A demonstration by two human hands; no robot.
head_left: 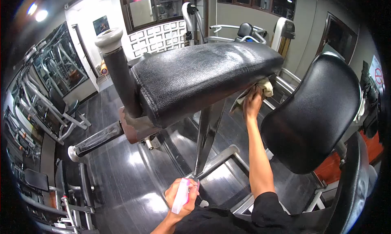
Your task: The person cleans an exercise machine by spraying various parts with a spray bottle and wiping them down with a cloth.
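My right hand [254, 101] is closed around a pale, crumpled cloth [266, 88] and presses it against the lower right edge of a black padded seat [203, 71]. This glossy, stitched pad spans the middle of the view. Low in front of my body, my left hand [183, 197] grips a pink-and-white spray bottle [181, 196]; its lower part is hidden. To the right of my right forearm stands a black backrest pad [313, 115]. A dark upright roller with a grey end cap [109, 40] rises at the seat's left end.
A metal frame [222, 158] runs beneath the seat to the dark, shiny floor [118, 185]. Another padded roller [97, 140] sticks out low on the left. Gym machines [61, 107] line the left side, and more stand at the back. A black pad [352, 185] is close on my right.
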